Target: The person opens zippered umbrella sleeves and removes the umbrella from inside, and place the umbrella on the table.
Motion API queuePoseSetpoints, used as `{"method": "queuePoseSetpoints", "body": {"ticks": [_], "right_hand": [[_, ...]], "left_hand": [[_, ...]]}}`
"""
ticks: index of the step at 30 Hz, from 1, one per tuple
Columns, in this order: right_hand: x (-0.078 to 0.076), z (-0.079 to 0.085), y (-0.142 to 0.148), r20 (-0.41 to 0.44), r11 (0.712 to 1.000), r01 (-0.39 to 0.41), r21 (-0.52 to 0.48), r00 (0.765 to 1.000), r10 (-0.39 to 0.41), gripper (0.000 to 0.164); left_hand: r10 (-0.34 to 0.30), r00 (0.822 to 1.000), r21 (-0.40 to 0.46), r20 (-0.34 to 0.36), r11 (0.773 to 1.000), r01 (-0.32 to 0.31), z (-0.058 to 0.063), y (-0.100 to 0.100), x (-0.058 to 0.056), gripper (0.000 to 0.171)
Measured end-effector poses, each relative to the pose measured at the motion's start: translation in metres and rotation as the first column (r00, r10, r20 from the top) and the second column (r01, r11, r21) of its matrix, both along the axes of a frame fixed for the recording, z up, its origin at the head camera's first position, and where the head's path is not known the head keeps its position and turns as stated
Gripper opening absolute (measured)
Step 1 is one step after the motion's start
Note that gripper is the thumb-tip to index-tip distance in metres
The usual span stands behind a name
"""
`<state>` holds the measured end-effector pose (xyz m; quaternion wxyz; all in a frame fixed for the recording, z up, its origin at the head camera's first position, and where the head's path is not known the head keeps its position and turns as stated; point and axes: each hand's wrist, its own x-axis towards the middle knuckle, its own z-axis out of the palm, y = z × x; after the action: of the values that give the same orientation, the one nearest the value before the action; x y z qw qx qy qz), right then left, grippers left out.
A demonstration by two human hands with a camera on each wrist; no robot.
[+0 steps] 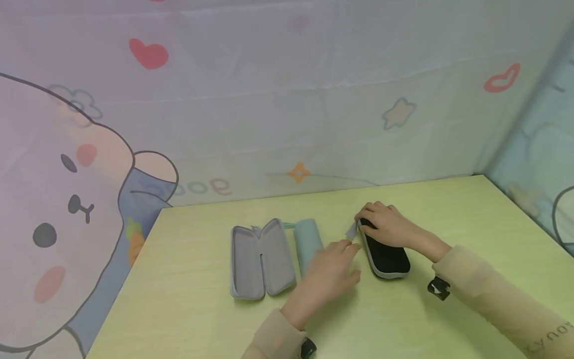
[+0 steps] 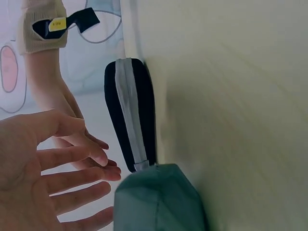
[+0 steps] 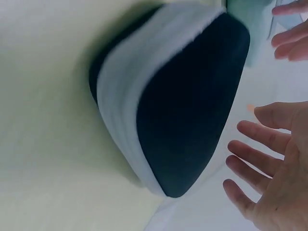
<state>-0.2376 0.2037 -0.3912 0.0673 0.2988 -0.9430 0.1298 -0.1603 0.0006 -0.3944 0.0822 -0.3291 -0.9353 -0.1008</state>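
A black zippered case (image 1: 389,260) with a grey zip band lies closed on the table. Over its far end is my right hand (image 1: 387,225); in the right wrist view its fingers (image 3: 262,137) are spread and apart from the case. A grey strap tab (image 1: 352,231) sticks out at the far left corner of the case. My left hand (image 1: 331,269), blurred in the head view, hovers between this case and a teal pouch (image 1: 307,238). The left wrist view shows the left fingers (image 2: 77,179) spread, holding nothing.
To the left, a grey case (image 1: 279,264) lies unzipped and spread flat, its two halves facing up. The teal pouch, with a small loop at its far end, lies right beside it. A printed cloth (image 1: 269,114) hangs along the table's (image 1: 179,279) back edge.
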Motion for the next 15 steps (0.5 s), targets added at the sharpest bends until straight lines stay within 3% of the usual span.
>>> {"method": "queuePoseSetpoints", "body": {"ticks": [7,15], "right_hand": [[-0.015,0.006,0.005,0.084,0.999,0.032,-0.009,0.996,-0.032,0.028],[-0.034,-0.001,0.004,0.111,0.999,0.030,0.013,0.993,-0.031,0.029]], "left_hand": [[-0.021,0.999,-0.076,0.035,0.997,0.023,0.008,0.013,0.000,0.046],[-0.035,0.996,-0.141,0.087,0.989,0.047,0.013,0.033,-0.001,0.050]]}}
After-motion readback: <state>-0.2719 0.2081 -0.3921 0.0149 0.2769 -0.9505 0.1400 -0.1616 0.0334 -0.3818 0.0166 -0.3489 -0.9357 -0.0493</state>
